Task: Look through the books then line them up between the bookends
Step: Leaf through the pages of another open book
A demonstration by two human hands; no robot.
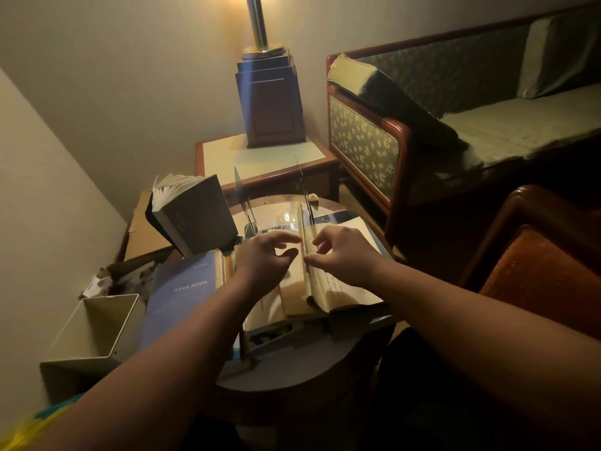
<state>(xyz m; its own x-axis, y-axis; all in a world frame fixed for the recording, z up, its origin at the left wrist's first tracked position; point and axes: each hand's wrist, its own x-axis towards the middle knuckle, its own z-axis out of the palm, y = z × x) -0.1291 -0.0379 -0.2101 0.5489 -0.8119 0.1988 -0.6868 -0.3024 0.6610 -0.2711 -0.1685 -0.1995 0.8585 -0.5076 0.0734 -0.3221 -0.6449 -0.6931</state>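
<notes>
From the head camera we see an open book [344,288] lying flat on the round tabletop [292,364], with both hands over its gutter. The right hand [346,255] has its fingers [320,244] curled, and thumb and forefinger seem to pinch the edge of a page [303,236] that stands upright. The left hand [261,260] is just beside that page, its thumb and forefinger apart in a narrow gap and holding nothing that we can make out. Thin upright bookends [241,190] stand at the far side of the tabletop. No book stands lined up between them. A grey book [198,216] leans on end at the left with its pages fanned, and a blue book [182,294] lies sloped beside the left forearm. We judge the task to be in its browsing stage: this book is mid-flick, the others may need looking through, and the lining up is not yet begun.
</notes>
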